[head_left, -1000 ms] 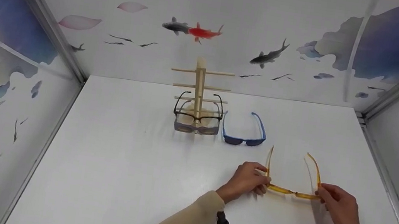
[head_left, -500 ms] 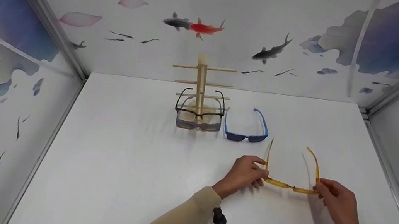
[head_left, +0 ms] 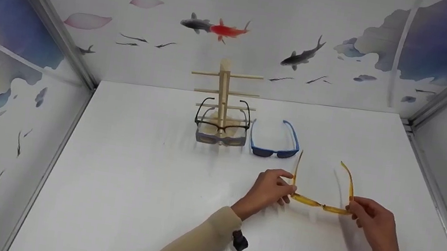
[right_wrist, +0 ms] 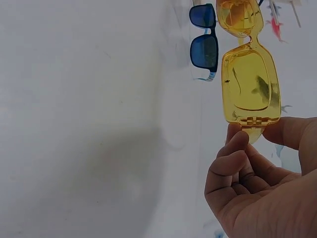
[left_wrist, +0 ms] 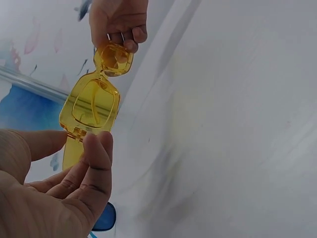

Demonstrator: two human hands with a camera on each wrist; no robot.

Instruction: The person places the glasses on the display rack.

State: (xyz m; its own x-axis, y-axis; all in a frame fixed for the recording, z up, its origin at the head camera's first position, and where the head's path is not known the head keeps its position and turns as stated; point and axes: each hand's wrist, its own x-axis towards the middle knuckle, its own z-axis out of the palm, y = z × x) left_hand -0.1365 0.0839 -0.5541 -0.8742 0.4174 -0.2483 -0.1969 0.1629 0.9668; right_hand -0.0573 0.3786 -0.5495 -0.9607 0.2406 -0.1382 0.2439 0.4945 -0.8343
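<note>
The left hand (head_left: 269, 189) is pinching one hinge corner of the yellow glasses (head_left: 305, 200) between thumb and fingers, while the right hand (head_left: 376, 219) is grasping the opposite corner in the same way. In both wrist views the fingers are bending toward the thumb around the start of each temple, and the palms are showing. The glasses are hanging between the two hands above the white table (head_left: 134, 165), their front turned toward the person, both temples spreading open and pointing away.

The left forearm, in a beige sleeve (head_left: 193, 244), is slanting up and rightward from the bottom edge; the right one is leaning inward from the lower right corner. A black device is sitting at each wrist.

Farther off, blue sunglasses (head_left: 262, 152) are resting on the table with their temples unfolded, just beside a wooden stand (head_left: 224, 82), which is bearing black-framed glasses (head_left: 197, 120) above grey glasses (head_left: 199, 138).
</note>
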